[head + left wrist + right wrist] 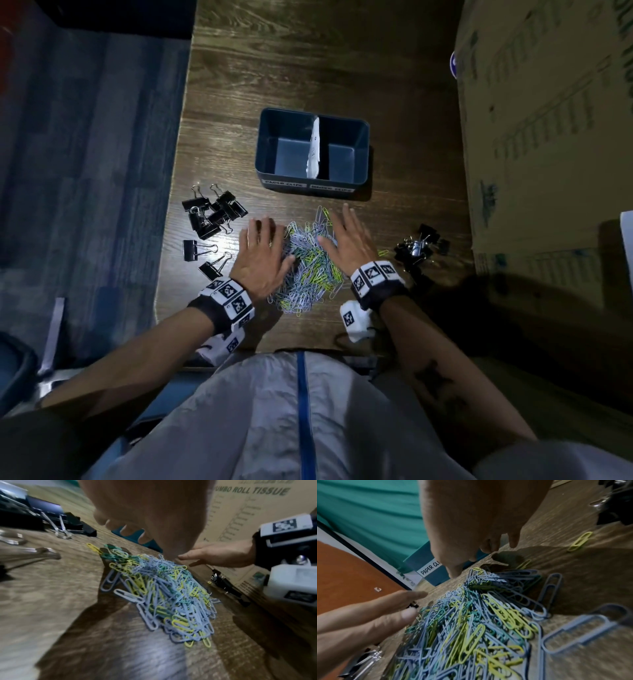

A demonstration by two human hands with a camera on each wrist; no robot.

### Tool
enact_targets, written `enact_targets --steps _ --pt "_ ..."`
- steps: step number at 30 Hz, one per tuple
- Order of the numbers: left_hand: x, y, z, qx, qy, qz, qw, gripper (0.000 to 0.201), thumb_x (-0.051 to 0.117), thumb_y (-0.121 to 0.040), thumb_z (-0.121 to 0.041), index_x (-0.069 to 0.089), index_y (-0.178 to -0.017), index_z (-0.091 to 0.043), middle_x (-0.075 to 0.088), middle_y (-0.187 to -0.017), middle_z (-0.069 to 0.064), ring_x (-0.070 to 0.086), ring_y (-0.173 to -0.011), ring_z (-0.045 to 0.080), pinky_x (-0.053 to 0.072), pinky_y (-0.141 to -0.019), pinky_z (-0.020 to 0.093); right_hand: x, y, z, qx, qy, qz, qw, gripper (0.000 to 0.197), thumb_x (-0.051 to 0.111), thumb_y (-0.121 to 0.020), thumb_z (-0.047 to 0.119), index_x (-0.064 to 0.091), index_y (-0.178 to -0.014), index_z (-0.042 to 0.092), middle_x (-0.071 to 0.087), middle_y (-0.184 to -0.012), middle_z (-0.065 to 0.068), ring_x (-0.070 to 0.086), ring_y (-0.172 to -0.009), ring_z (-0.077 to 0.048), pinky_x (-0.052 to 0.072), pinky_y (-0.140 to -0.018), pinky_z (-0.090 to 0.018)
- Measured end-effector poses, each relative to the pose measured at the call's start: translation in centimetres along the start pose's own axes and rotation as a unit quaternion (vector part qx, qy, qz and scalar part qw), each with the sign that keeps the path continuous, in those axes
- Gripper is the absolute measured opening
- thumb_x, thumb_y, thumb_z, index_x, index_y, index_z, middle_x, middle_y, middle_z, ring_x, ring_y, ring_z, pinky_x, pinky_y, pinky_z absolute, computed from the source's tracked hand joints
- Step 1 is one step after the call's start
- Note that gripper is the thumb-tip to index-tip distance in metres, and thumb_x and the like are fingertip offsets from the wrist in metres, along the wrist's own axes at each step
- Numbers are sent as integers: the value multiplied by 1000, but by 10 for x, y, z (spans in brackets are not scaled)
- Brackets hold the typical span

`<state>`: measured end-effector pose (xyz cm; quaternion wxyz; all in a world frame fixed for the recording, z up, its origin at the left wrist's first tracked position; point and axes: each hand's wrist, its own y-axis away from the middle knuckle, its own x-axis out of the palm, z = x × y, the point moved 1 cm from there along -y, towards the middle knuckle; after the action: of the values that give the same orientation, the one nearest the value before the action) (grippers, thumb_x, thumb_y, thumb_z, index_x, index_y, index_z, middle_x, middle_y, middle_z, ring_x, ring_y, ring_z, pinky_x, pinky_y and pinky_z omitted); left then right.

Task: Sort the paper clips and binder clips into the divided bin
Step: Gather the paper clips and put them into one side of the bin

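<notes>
Pastel-coated paper clips (310,263) lie heaped at centre frame on the surface (342,68), flanked by left hand (263,255) and right hand (349,240), fingers released and grasping nothing; advisable to scoop inward together, lifting toward the empty divided bin (274,116) above.

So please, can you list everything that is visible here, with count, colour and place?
paper clips: one big pile, blue, yellow, green; table centre, between the hands
binder clips: black; one group left of the pile, one group right
bin: one, dark blue, two compartments, both look empty; behind the pile
table: one, brown wood
cardboard box: one, brown; right side
left hand: open, on the pile's left edge
right hand: open, on the pile's right edge
</notes>
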<state>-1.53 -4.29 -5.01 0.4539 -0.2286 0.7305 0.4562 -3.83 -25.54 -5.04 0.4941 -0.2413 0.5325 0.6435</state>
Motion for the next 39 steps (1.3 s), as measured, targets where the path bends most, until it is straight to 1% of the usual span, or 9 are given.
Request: enact_targets --steps 6,13,15,18,21,24,30,34,39 --pt "12 5 1 -3 52 74 996 93 10 -88 -74 -21 -148 -10 -31 -150 22 -27 -139 38 -12 -111 48 7 -17 15 -19 19 62 998 73 24 -101 61 0 -159 22 -14 -165 -9 -10 -153 -26 -2 -121 -44" --pt "8 10 -5 84 81 71 991 87 13 -93 -66 -19 -149 -8 -24 -154 17 -22 -144 30 -5 -119 43 17 17 26 -110 41 56 991 63 23 -106 49 12 -158 15 -3 -166 -11 -3 -154 -26 6 -125 -46" --pt "3 7 -2 83 58 34 994 79 12 -95 -62 -12 -151 -12 -16 -158 15 -15 -145 28 -1 -119 45 16 26 19 -93 15 -11 995 65 22 -102 55 23 -156 18 7 -166 -12 5 -153 -28 10 -124 -49" --pt "-3 -1 5 30 36 4 999 76 10 -96 -62 -6 -153 -15 -10 -158 17 -11 -145 34 -3 -116 47 15 35 -1 -4 1 -107 994 61 33 -101 55 39 -148 16 21 -161 -21 18 -150 -37 22 -119 -54" --pt "1 -5 5 -2 43 41 998 82 9 -91 -67 -8 -152 -16 -15 -157 18 -13 -144 39 -3 -114 49 15 39 -10 78 8 -75 994 64 39 -101 53 32 -152 15 17 -161 -26 17 -149 -43 23 -119 -55" --pt "6 -3 -3 6 71 66 995 87 14 -89 -70 -12 -152 -16 -23 -155 18 -21 -142 38 -8 -113 45 22 43 -8 98 6 -38 994 70 40 -100 55 23 -156 17 10 -163 -25 10 -150 -43 16 -121 -52" --pt "4 1 -14 81 90 94 988 91 19 -89 -71 -13 -151 -12 -25 -154 16 -22 -143 30 -3 -119 45 38 43 6 36 -27 -25 999 66 42 -101 45 19 -157 19 3 -165 -21 1 -152 -40 12 -123 -50" --pt "-9 -7 -15 72 31 60 995 85 16 -92 -69 -5 -152 -13 -9 -159 15 -7 -147 30 6 -119 51 32 41 3 -9 -32 -54 998 66 50 -96 40 25 -155 21 16 -164 -17 17 -150 -36 23 -121 -50" --pt "-29 -29 -16 105 -13 50 993 85 21 -91 -69 -2 -152 -15 -7 -160 13 -3 -147 31 5 -116 49 18 34 -16 100 -48 -74 991 66 53 -95 46 29 -151 19 14 -164 -18 17 -150 -37 20 -119 -50"
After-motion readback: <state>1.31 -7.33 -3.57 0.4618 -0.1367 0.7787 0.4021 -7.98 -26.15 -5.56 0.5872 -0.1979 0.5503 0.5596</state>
